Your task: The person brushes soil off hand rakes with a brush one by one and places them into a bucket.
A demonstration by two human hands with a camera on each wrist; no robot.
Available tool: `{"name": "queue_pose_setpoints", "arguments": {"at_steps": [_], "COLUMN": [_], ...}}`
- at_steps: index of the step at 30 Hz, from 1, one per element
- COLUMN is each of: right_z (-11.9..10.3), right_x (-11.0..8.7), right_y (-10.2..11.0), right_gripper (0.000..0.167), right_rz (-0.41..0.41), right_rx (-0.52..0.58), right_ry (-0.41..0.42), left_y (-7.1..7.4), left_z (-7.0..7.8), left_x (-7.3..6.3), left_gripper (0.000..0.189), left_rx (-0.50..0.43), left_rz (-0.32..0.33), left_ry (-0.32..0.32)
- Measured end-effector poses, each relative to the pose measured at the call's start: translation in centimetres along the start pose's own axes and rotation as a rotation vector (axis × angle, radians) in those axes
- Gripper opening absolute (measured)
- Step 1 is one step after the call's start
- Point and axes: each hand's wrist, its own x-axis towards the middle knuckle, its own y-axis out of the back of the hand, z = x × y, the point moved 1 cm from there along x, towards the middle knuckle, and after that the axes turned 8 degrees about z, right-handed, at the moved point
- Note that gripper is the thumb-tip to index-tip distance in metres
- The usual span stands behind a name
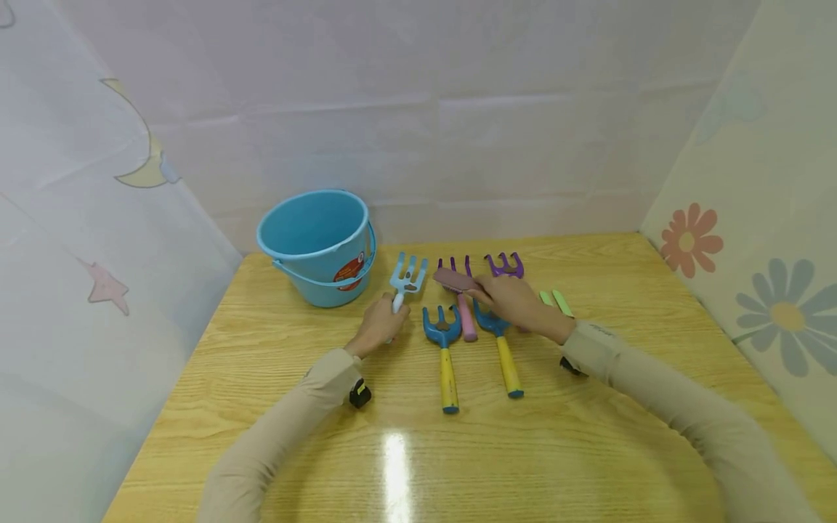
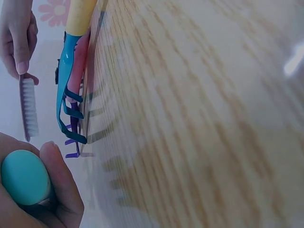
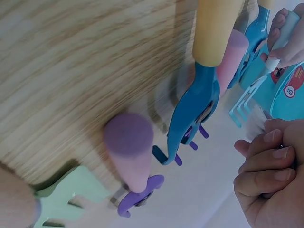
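My left hand point(image 1: 381, 319) grips the handle of a light blue garden fork point(image 1: 410, 277), its tines pointing away from me. In the left wrist view the round teal end of that handle point(image 2: 24, 176) pokes out of the curled fingers. A mauve-backed brush point(image 1: 454, 280) with white bristles point(image 2: 30, 107) is in my right hand point(image 1: 513, 298), bristles facing the fork. Under the brush lies a purple hand rake with a pink handle point(image 1: 466, 319). Two blue hand rakes with yellow handles point(image 1: 447, 378) point(image 1: 507, 367) lie nearer me.
A blue bucket point(image 1: 314, 272) with its handle down stands at the back left of the wooden table point(image 1: 261, 436). Another purple rake point(image 1: 505, 267) and a light green tool point(image 3: 78, 192) lie by the right forearm, partly hidden. Patterned cloth point(image 1: 392, 116) hangs behind the table.
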Motion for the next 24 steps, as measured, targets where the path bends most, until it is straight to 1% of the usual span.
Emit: {"name": "queue_pose_setpoints", "arguments": {"at_steps": [4,7,11,14,18,24], "right_z": [-0.4,-0.9,-1.5,-1.8,-2.1,-3.1], "right_x": [0.4,0.6,0.9,1.1,1.4,1.8], "right_y": [-0.6,-0.8,-1.0,-1.2,-1.7,-1.9], "right_gripper": [0.031,0.032,0.028,0.028,0.029,0.027], "right_rz": [-0.026,-0.032,-0.041,-0.051,-0.043,0.000], "right_rx": [0.024,0.028,0.024,0.026,0.019,0.000], "right_ry": [-0.021,-0.010,0.001,0.004,0.014,0.050], "left_y": [0.0,0.1,0.1,0.1,0.1,0.1], "left_z": [0.0,0.1,0.3,0.3,0.2,0.2], "left_x": [-0.1,-0.3,-0.5,-0.5,-0.6,-0.6], "left_gripper": [0.027,0.029,0.031,0.031,0.030,0.029], "left_rx": [-0.004,-0.015,-0.030,-0.031,-0.030,-0.030], "left_rz": [-0.004,-0.013,-0.016,-0.012,-0.013,-0.001], "left_ry": [-0.014,-0.021,-0.028,-0.028,-0.020,-0.022]}}
